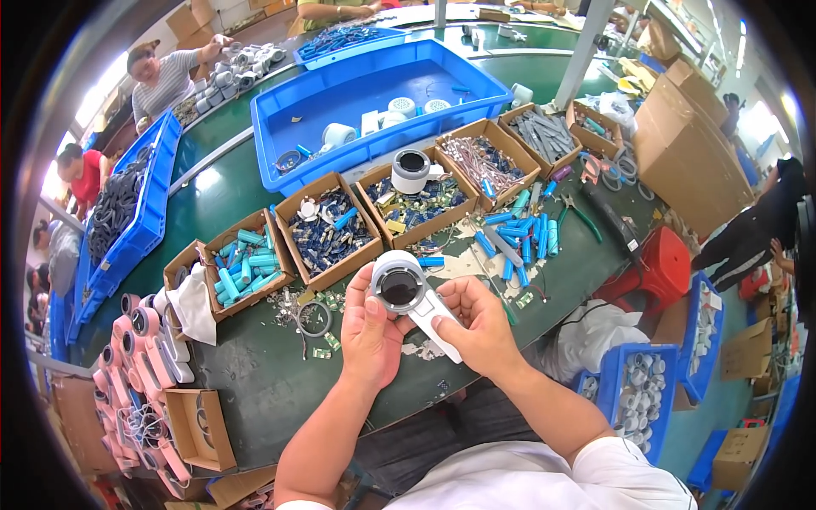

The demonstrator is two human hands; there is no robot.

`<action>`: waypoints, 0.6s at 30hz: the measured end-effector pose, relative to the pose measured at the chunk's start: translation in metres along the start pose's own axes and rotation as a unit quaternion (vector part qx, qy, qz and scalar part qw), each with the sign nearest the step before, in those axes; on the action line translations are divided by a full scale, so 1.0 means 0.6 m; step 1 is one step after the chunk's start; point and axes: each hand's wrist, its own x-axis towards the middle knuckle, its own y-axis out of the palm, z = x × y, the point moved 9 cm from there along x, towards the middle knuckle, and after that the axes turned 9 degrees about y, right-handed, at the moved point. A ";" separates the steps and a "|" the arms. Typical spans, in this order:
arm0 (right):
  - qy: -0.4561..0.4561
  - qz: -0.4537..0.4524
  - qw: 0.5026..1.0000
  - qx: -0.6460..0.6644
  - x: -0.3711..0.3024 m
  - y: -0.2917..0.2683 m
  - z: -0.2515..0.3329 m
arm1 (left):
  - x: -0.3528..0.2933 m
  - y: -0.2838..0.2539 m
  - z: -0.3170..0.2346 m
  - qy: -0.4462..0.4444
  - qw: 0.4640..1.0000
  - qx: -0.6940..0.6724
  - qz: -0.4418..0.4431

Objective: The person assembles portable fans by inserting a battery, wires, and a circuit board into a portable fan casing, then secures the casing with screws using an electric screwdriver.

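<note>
Pink devices (157,357) lie heaped between eight and nine o'clock from the white device (429,314) held above the worktop (263,365). The left hand (371,344) grasps its head, the right hand (484,330) its handle; blue cylinders (527,242) lie at two o'clock.

Handheld device (433,321) sits between left hand (371,333) and right hand (484,330), before a row of boxes (344,272). Large tub (374,89) stands behind the row. Loose cylinders (526,248) lie right of the device; piled housings (127,365), far left.

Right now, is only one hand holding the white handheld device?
No, the left hand supports its round grey head while the right hand grips its handle.
</note>
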 end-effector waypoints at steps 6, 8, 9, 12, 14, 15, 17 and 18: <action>0.001 0.003 1.000 0.008 -0.005 0.006 0.002 | -0.002 0.000 -0.005 0.001 1.000 0.023 -0.010; -0.048 -0.042 0.998 -0.015 -0.015 0.003 0.015 | -0.001 -0.002 -0.003 -0.004 0.999 0.032 -0.015; -0.048 -0.043 0.998 -0.014 -0.016 0.002 0.012 | -0.002 -0.001 0.003 -0.017 1.000 0.006 -0.008; -0.420 -0.184 0.824 -0.333 -0.086 0.024 0.097 | -0.007 0.019 0.023 -0.037 0.996 -0.065 0.046; -0.437 -0.139 0.813 -0.359 -0.105 0.047 0.091 | -0.015 0.027 0.027 -0.052 0.996 -0.073 0.028; -0.440 -0.100 0.808 -0.378 -0.115 0.061 0.088 | -0.016 -0.006 0.050 -0.099 0.990 -0.072 0.073; -0.436 -0.032 0.840 -0.322 -0.120 0.058 0.090 | -0.014 -0.044 0.031 -0.070 0.993 -0.092 -0.027; -0.426 -0.017 0.857 -0.290 -0.122 0.045 0.093 | -0.014 -0.042 0.020 -0.067 0.988 -0.124 -0.069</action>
